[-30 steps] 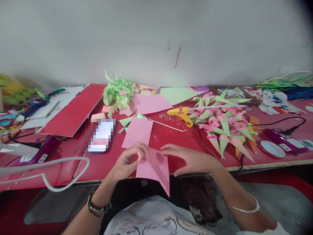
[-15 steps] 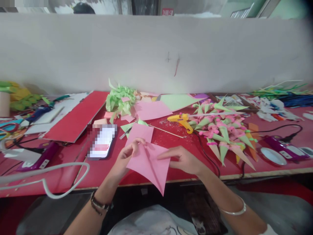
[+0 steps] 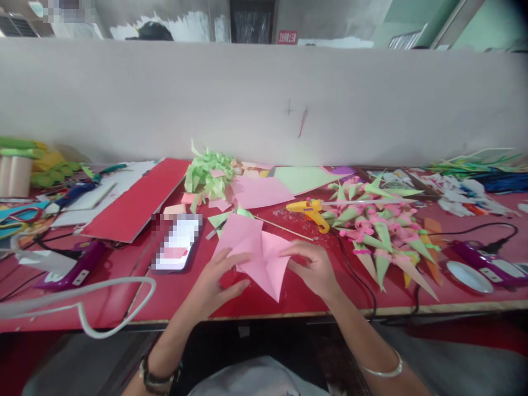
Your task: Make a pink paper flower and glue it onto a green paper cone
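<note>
A creased pink paper (image 3: 268,261) with a point toward me lies between my hands, over the red table. My right hand (image 3: 315,267) pinches its right edge between thumb and fingers. My left hand (image 3: 220,283) is at its left side, thumb and fingers spread apart, fingertips over the paper and not closed round it. Another pink sheet (image 3: 241,228) lies just behind, partly covered. Green paper, a thin stick (image 3: 284,228) and a yellow glue gun (image 3: 307,210) are beyond the hands.
A phone (image 3: 177,242) lies left of my left hand. Green and pink paper cones (image 3: 381,231) are heaped at the right, near a white dish (image 3: 469,276) and a purple power strip (image 3: 489,261). A white cable (image 3: 152,289) loops at the left; a red board (image 3: 138,201) lies behind.
My left hand has opened from its pinch on the paper and moved lower. The folded paper has moved away from me, toward the table. The view has shifted slightly.
</note>
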Tool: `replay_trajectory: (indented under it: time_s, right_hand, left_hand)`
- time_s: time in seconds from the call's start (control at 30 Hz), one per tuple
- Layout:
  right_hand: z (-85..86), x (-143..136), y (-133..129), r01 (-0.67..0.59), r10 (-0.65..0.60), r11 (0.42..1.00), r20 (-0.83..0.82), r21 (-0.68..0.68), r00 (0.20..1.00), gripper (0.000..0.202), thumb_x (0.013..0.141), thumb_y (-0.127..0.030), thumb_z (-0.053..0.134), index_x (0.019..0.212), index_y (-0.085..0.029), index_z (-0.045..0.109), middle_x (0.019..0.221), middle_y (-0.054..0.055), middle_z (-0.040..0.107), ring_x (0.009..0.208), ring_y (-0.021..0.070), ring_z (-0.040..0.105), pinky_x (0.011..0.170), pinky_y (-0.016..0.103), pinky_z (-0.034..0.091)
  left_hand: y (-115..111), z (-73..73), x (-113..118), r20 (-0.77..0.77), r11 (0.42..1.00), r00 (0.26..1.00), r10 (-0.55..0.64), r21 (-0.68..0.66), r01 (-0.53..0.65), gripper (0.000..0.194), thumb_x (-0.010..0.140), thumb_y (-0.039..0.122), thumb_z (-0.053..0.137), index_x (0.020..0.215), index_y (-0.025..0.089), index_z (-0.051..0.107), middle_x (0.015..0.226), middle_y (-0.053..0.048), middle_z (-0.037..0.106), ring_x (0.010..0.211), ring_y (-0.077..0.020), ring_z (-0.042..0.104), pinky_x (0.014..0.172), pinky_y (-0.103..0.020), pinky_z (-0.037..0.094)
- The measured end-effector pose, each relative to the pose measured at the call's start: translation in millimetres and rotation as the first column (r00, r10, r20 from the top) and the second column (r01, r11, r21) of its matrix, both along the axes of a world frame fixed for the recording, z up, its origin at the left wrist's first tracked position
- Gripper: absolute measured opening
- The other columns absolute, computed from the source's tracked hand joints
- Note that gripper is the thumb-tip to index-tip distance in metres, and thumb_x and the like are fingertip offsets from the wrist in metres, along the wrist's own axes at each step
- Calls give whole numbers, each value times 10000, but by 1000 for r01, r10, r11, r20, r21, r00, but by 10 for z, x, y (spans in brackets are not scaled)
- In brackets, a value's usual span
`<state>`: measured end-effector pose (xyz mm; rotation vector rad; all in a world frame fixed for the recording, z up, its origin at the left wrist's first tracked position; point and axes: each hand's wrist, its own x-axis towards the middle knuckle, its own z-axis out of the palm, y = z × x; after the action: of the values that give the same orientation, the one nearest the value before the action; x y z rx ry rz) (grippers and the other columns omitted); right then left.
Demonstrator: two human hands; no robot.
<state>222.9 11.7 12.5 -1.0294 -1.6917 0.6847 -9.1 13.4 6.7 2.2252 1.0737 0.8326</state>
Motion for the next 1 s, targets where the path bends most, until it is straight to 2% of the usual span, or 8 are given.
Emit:
replay_trajectory:
  time_s: [0.1, 0.2, 0.43, 0.57, 0.63, 0.7, 0.8, 1.0]
  right_hand:
    - [6, 17, -10, -33, 33, 999, 55, 0, 998, 134, 714, -130, 588, 776, -217, 670, 755, 16, 681, 726, 152, 612, 678, 256, 472]
    - [22, 38, -15, -57, 56, 998, 68, 13, 996, 81, 725, -180, 600, 749, -213, 670, 736, 19, 685, 719, 150, 609, 691, 255, 468]
    - [-36, -3, -23, 63, -64, 995, -9, -81, 998, 148, 700, -260, 617, 588, -188, 552, 648, 4, 613, 729, 160, 590, 665, 246, 454]
    - [-71, -91, -35, 98, -117, 983, -117, -156, 986, 254, 712, -267, 588, 539, -188, 420, 564, -36, 494, 551, 102, 502, 539, 209, 419]
    - [-80, -141, -49, 98, -130, 977, -162, -191, 978, 277, 718, -257, 576, 535, -192, 378, 528, -54, 413, 508, 89, 468, 499, 198, 395]
    - [-86, -185, -67, 94, -145, 968, -213, -234, 966, 280, 718, -259, 572, 547, -196, 360, 528, -61, 383, 494, 87, 475, 479, 196, 388]
    - [-91, -233, -89, 80, -162, 958, -285, -276, 945, 268, 702, -266, 592, 573, -197, 368, 552, -62, 408, 502, 90, 514, 485, 198, 413]
    - [-187, -347, -90, -134, -148, 906, -599, -400, 787, 294, 637, -252, 675, 890, -220, 529, 743, -27, 623, 595, 111, 604, 597, 242, 511]
  left_hand:
    - [15, 31, -64, -114, 994, 993, 25, 111, -12, 239, 779, 202, 489, 967, 250, 629, 911, -54, 621, 962, -213, 527, 811, -324, 447]
    - [44, 54, -84, -56, 983, 995, 81, 167, -71, 238, 780, 179, 479, 946, 231, 641, 905, -52, 639, 898, -178, 566, 768, -276, 470]
    - [-14, 24, 44, 214, 968, 944, 250, -34, -249, 165, 713, 242, 585, 571, 162, 561, 657, -14, 606, 647, -123, 571, 613, -209, 467]
    - [-54, -36, 215, 493, 902, 762, 419, -322, -288, 191, 682, 266, 616, 594, 160, 483, 580, 37, 504, 555, -78, 504, 535, -179, 432]
    - [-62, -68, 312, 587, 825, 619, 522, -533, -189, 197, 658, 291, 640, 759, 167, 526, 595, 50, 515, 524, -69, 507, 522, -183, 438]
    - [-66, -97, 390, 597, 746, 557, 577, -664, -60, 321, 633, 321, 661, 882, 152, 549, 596, 37, 551, 520, -83, 528, 539, -209, 455]
    - [-63, -125, 450, 558, 712, 604, 569, -702, -22, 272, 624, 347, 669, 743, 108, 616, 564, -2, 590, 551, -107, 550, 571, -219, 455]
    - [-39, -137, 477, 527, 767, 650, 547, -626, -138, 253, 691, 348, 613, 580, 121, 618, 533, 2, 601, 552, -101, 548, 578, -195, 436]
